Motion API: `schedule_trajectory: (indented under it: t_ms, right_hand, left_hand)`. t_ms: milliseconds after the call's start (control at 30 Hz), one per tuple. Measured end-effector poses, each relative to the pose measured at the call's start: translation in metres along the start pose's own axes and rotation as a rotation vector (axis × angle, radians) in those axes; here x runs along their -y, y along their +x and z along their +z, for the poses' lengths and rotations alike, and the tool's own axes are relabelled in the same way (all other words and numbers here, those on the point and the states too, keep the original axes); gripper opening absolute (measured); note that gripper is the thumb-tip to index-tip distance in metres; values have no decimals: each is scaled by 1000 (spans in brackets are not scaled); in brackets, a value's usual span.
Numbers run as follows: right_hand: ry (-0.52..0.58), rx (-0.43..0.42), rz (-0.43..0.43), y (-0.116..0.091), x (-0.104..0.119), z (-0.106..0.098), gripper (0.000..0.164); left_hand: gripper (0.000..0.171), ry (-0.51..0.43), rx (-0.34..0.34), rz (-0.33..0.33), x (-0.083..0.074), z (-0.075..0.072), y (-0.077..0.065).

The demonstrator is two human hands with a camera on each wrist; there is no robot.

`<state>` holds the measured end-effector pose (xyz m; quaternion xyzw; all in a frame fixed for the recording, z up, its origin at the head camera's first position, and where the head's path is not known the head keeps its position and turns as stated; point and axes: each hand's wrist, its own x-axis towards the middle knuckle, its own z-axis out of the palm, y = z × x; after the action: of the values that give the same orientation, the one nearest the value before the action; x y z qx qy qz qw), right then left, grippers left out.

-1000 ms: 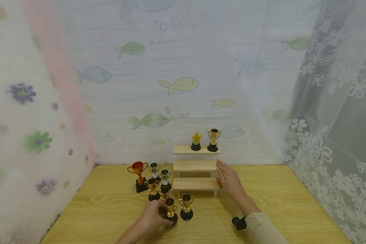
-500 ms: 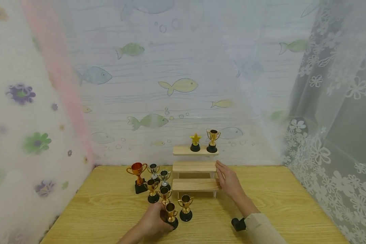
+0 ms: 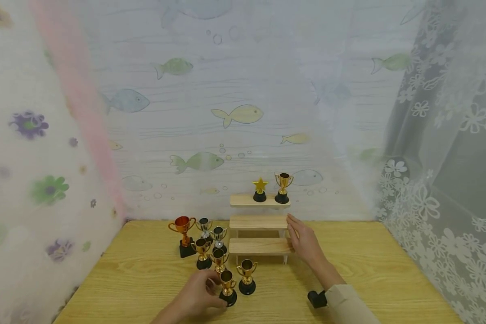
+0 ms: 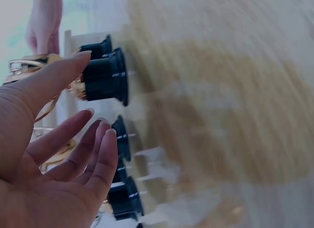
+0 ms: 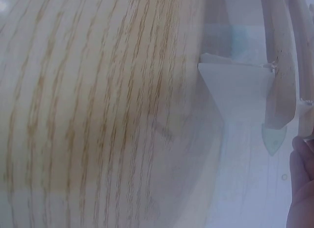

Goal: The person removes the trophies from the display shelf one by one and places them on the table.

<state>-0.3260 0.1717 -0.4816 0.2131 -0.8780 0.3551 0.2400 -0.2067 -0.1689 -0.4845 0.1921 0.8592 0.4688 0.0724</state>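
A small gold trophy cup [image 3: 227, 283] with a black base stands upright on the table beside my left hand [image 3: 198, 292]. In the left wrist view, my left hand's fingers are spread off the cup, and the thumb lies near its black base [image 4: 104, 78]. My right hand [image 3: 308, 243] rests its fingers against the right end of the three-tier wooden shelf [image 3: 259, 245]. Another gold cup [image 3: 247, 272] stands just to the right of the first. On the top tier are a gold star trophy [image 3: 260, 186] and a gold cup [image 3: 283, 183].
Left of the shelf stand a larger orange-red cup [image 3: 183, 229], two silver cups [image 3: 218, 236] and more gold cups [image 3: 202, 249], close together. A black object [image 3: 317, 298] is by the right sleeve. A fish-patterned curtain [image 3: 243, 90] hangs behind the wood-grain table [image 3: 348, 252].
The left hand has loosened its fingers from the gold cup and drawn slightly left; the cup now stands a little nearer the front. The right hand stays at the shelf.
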Motion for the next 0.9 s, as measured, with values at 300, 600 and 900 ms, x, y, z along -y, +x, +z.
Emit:
schedule_trajectory:
  t_ms: [300,600,900]
  right_hand:
    - [-2,12,15,0,1,0,38]
    - [-6,5,13,1,0,-1,37]
    - [-6,6,3,1,-1,-1,37]
  left_hand:
    - [45,40,-62,-5,-24,-27,-15]
    - [50,155,-193,58,-51,-45,-10]
    - [41,192,-260,120,-76,-52,10]
